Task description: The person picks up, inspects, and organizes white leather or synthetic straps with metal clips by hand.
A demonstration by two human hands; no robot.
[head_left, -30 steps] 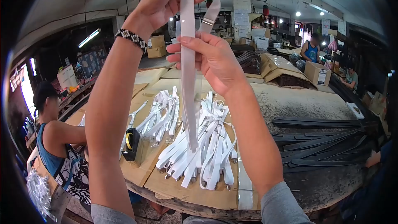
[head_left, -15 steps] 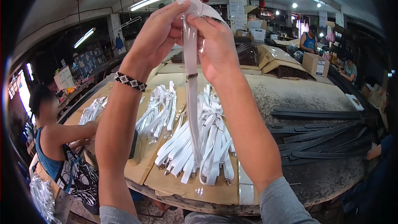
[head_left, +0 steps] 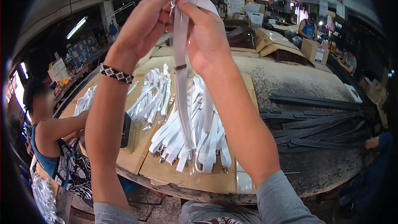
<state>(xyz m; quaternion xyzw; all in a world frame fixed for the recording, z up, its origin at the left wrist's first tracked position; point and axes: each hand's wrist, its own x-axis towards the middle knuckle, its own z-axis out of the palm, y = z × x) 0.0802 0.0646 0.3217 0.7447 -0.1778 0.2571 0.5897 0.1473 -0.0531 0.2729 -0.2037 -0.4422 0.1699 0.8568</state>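
Note:
Both hands hold a pair of white suspenders [head_left: 180, 45] up high in front of me. My left hand [head_left: 143, 29] pinches the broad upper part from the left side, its fingers partly hidden. Close beside it, my right hand [head_left: 207, 37] grips the same part, with thumb and fingers closed. From there a long strap with a metal slider hangs down, its lower end in front of a pile of white suspenders [head_left: 203, 145] with metal clips. Glossy clear plastic shows near the held strap.
More white straps [head_left: 151, 89] lie on the cardboard [head_left: 145, 157] to the left. Black straps [head_left: 319, 135] are spread at the right. A co-worker [head_left: 52, 137] sits at the left edge; another person [head_left: 309, 29] stands by a carton [head_left: 315, 51] at the back right.
Both hands and the held suspenders appear slightly higher and further left in the view, which has itself shifted. The grip looks the same.

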